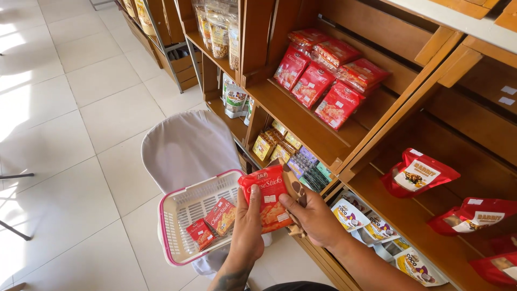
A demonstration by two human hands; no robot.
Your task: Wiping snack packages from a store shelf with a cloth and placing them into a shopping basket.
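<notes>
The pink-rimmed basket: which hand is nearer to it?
Left. The left hand overlaps the pink-rimmed basket's right edge, gripping a red snack packet; the right hand is farther right, toward the shelves.

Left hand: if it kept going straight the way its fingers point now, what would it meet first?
The left hand points up-frame, fingers already on the red snack packet it holds. Beyond that, probably the shelf edge by the small yellow packets, though depth is unclear.

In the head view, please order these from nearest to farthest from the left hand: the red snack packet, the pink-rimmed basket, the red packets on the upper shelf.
1. Red snack packet: held in the left hand.
2. Pink-rimmed basket: just left of that hand, on the covered chair.
3. Red packets on the upper shelf: far up and to the right.
</notes>
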